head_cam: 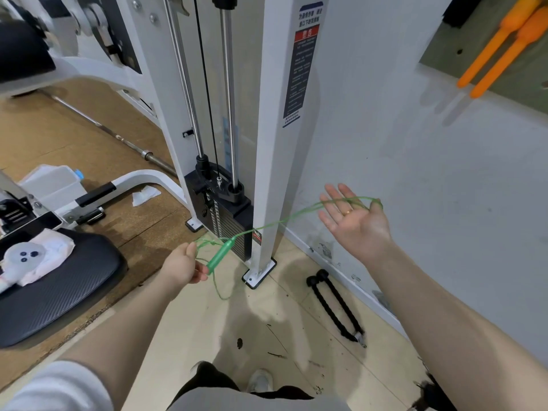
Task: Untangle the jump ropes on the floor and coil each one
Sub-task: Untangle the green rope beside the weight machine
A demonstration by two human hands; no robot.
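A thin green jump rope [278, 223] stretches in the air between my two hands. My left hand [185, 266] grips its green handle [221, 256] together with several gathered loops of cord. My right hand [354, 218] is held up with the palm open and the fingers spread, and the cord runs across the fingers and hooks round the thumb. A slack loop of green cord hangs below my left hand. High at the upper right, orange jump rope handles [501, 46] hang on a green wall board.
A white cable machine with a black weight stack [225, 215] stands right behind the rope. A black rope attachment [336, 307] lies on the tiles by the wall. At left are a black bench pad [59, 286] with a white cloth, and a barbell [118, 137].
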